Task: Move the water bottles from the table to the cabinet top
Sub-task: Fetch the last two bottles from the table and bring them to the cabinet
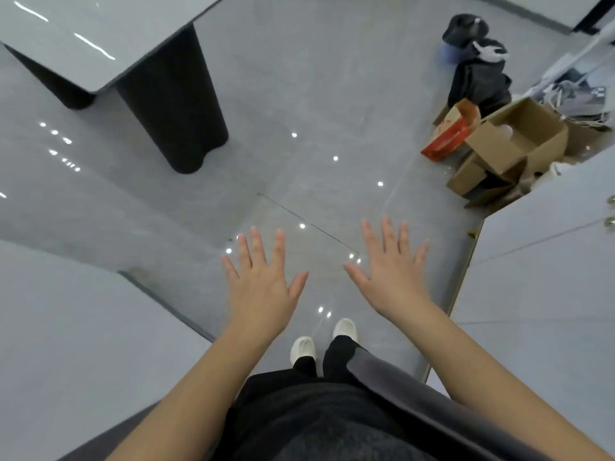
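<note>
Two hands, the left hand (261, 287) and the right hand (394, 281), hover spread flat and empty above the floor (332, 94). No water bottles show. The desk (83, 38) lies far ahead-left; the person likely must approach it and find a bottle first.
</note>
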A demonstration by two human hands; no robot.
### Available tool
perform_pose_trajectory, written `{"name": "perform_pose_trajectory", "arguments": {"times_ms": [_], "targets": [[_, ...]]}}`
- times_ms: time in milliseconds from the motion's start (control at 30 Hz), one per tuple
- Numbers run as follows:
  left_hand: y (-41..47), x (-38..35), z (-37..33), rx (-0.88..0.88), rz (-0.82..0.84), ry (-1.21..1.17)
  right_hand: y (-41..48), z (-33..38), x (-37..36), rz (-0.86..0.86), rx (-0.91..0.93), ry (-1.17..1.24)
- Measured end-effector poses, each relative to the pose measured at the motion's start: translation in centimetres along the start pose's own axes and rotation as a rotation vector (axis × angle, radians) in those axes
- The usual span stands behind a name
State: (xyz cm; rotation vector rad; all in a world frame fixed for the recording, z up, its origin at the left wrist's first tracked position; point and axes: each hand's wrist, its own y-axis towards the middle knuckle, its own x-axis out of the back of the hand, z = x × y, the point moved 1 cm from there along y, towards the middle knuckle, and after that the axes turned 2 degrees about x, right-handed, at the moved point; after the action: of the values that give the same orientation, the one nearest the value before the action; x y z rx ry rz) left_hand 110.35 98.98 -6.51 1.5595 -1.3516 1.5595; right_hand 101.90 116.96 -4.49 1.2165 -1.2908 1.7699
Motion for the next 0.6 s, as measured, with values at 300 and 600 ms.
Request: {"name": "perform_pose_trajectory", "arguments": {"times_ms": [300,600], "targets": [[3.4,1.8,6.1,0.290,-0.046,-0.070,8.7,9.3,0.9,0.058,0.323,-0.101],[12.3,4.4,11.9,0.514,-0.042,-0.154,20.7,17.6,3.8,0.109,0.528,-0.181]]}}
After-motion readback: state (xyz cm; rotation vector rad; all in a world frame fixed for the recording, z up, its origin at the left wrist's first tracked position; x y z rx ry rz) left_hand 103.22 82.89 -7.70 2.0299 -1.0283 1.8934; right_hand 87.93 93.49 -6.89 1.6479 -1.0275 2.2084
